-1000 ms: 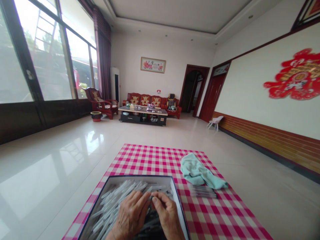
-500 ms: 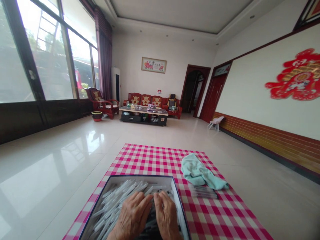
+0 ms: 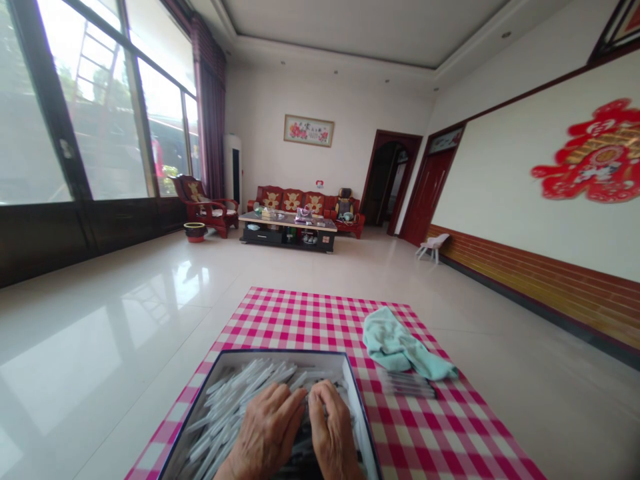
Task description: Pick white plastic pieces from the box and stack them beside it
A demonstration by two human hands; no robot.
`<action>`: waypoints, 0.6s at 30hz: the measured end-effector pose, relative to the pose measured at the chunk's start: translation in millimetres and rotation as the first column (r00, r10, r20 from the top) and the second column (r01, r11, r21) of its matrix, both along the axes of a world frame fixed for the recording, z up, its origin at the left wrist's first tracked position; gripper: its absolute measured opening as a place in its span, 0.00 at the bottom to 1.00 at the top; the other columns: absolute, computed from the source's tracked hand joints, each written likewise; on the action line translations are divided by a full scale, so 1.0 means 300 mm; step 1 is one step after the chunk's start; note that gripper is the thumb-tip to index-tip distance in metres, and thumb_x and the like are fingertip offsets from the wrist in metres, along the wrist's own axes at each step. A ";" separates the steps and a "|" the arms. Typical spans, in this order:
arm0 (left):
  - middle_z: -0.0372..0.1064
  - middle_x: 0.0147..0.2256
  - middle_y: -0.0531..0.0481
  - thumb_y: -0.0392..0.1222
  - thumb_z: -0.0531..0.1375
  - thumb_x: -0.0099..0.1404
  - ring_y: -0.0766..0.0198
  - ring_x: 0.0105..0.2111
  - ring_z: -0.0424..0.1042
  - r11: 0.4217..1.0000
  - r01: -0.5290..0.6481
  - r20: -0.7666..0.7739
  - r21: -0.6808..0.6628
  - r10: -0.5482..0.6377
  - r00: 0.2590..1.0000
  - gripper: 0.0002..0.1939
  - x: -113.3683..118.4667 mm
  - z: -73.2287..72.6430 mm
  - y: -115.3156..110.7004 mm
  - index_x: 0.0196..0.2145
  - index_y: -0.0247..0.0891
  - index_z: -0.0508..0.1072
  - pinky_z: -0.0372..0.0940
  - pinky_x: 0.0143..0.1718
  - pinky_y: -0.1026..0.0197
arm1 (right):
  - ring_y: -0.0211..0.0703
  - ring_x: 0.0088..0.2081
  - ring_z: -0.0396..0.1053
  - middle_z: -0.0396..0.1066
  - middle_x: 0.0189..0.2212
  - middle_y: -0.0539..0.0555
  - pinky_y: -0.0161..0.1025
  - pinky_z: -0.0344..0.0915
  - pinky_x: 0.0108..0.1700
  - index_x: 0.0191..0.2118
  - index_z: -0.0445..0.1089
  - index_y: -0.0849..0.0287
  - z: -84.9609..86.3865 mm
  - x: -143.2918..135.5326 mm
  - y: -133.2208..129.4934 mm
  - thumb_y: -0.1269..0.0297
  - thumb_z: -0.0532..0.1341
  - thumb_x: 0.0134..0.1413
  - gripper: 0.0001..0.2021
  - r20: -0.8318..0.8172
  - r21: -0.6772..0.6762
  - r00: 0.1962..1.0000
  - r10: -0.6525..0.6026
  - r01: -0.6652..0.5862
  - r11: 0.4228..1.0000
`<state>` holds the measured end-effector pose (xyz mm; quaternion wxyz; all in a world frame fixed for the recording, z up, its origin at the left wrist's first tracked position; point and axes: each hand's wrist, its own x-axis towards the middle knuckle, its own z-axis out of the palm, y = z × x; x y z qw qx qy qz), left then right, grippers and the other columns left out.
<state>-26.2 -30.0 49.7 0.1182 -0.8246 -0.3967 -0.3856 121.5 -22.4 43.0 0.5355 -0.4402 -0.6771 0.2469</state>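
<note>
A shallow white box with a dark blue rim [image 3: 361,408] sits at the near end of the table. Many thin translucent plastic tubes, like pen barrels, [image 3: 227,410] fill its left side, and dark pieces [image 3: 304,445] show between my hands. My left hand [image 3: 269,427] is over the middle of the box with its fingers curled and pinched. Close on its right, my right hand [image 3: 333,427] is closed too, thumb against fingers. The fingertips nearly meet; whatever they hold is too small or hidden to name.
A pink-and-white checked cloth [image 3: 300,310] covers the table. To the right of the box, a mint-green towel [image 3: 397,343] lies crumpled beside a row of clear tubes with dark ends [image 3: 407,385]. Farther off stand a coffee table [image 3: 287,223] and a small chair [image 3: 434,247].
My right hand has shifted very slightly, with its fingers bent a little more. My left hand stays nearly in place. The box, towel and laid-out tubes have not moved.
</note>
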 end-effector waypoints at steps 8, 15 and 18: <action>0.67 0.29 0.49 0.36 0.51 0.70 0.61 0.27 0.68 1.000 0.002 0.029 -0.002 -0.002 1.000 0.09 0.000 -0.012 0.004 0.44 0.38 0.69 0.61 0.29 0.60 | 0.42 0.29 0.65 0.64 0.25 0.50 0.37 0.61 0.34 0.27 0.61 0.54 0.016 0.009 -0.008 0.55 0.49 0.66 0.17 -0.047 -0.069 0.998 -0.033 0.030 0.997; 0.67 0.28 0.49 0.36 0.50 0.70 0.62 0.27 0.67 1.000 0.001 0.007 0.003 -0.001 1.000 0.09 -0.001 -0.009 0.003 0.41 0.39 0.69 0.59 0.29 0.60 | 0.43 0.34 0.67 0.66 0.31 0.51 0.36 0.63 0.38 0.34 0.63 0.55 0.027 0.014 -0.022 0.62 0.51 0.64 0.08 0.002 -0.005 0.999 0.046 -0.046 0.999; 0.66 0.28 0.50 0.36 0.50 0.70 0.61 0.27 0.67 1.000 0.008 0.008 -0.008 -0.008 1.000 0.09 0.000 -0.007 0.003 0.42 0.38 0.69 0.59 0.29 0.60 | 0.41 0.32 0.66 0.64 0.29 0.49 0.35 0.63 0.36 0.32 0.62 0.55 0.009 0.005 -0.013 0.62 0.49 0.65 0.10 0.018 0.019 1.000 0.025 -0.025 1.000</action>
